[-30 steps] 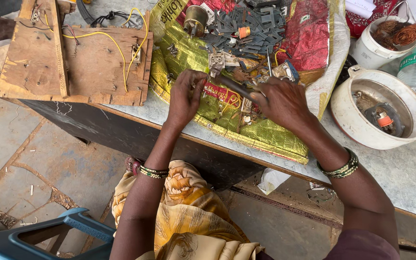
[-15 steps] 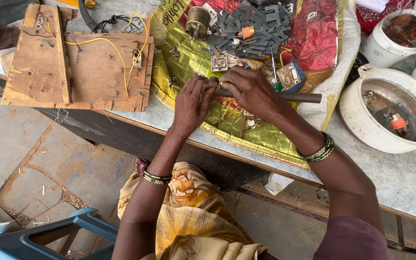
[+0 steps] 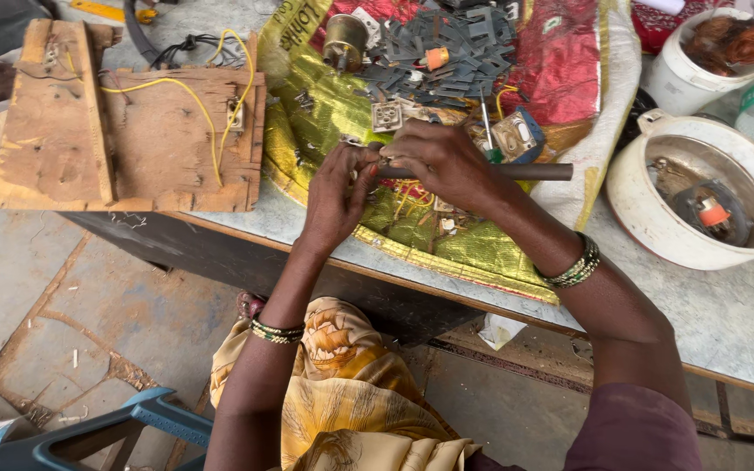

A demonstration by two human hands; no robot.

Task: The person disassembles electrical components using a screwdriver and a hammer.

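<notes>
A grey tabletop [image 3: 743, 323] carries a shiny yellow and red sack [image 3: 325, 113] spread near its front edge, a wooden board [image 3: 133, 139] with yellow wire at its left end and a white pot [image 3: 630, 201] towards its right end. Above the sack's front edge, the right hand [image 3: 447, 161] is clenched around a dark rod [image 3: 534, 172] that points right. The left hand [image 3: 338, 192] pinches a small part at the rod's left tip.

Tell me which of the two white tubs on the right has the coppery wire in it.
The smaller white tub at the top right corner holds the coppery wire. The bigger white tub nearer the person holds dark parts and an orange piece.
</notes>
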